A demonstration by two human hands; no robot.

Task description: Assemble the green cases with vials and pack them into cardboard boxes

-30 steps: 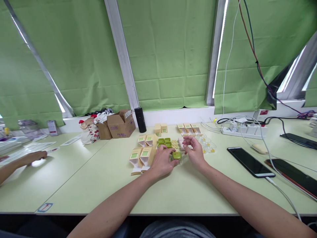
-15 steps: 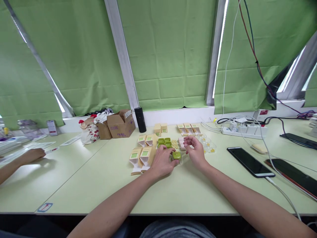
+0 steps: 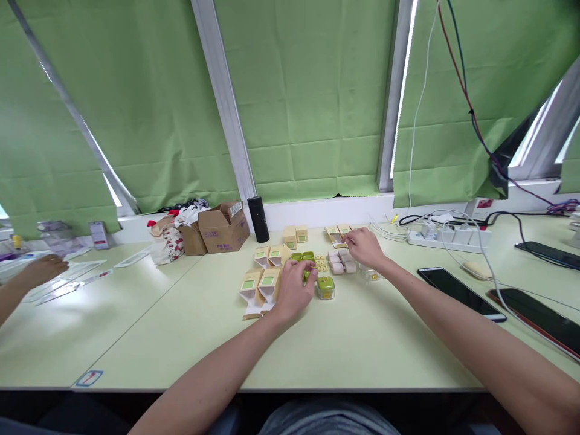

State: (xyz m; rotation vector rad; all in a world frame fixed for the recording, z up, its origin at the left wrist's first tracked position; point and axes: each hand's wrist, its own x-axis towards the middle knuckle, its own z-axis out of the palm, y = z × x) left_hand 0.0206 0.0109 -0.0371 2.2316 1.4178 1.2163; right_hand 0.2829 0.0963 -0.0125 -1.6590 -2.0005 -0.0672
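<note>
A small clear container with a green lid point(image 3: 325, 287) stands on the table between my arms. My left hand point(image 3: 295, 285) is beside it on the left, fingers curved and thumb apart, over green lids point(image 3: 302, 256) that it partly covers. My right hand point(image 3: 364, 246) reaches across to the back, its fingertips at the open cardboard boxes point(image 3: 336, 234); whether they grip one is hidden. Below that hand lie several pale pink lids point(image 3: 336, 263) and clear containers point(image 3: 372, 275). Small yellow pieces point(image 3: 321, 263) lie in rows between the green and pink lids.
Open boxes with green labels point(image 3: 268, 283) stand left of my left hand. Farther back are a black cylinder point(image 3: 258, 219) and a brown carton point(image 3: 223, 228). Phones point(image 3: 457, 293), a power strip point(image 3: 448, 240) and cables lie on the right. Another person's hand point(image 3: 43, 269) is at far left.
My left hand has let go of the green-lidded container and drawn left. My right hand has moved away from beside it to the back boxes. The other person's hand has shifted left.
</note>
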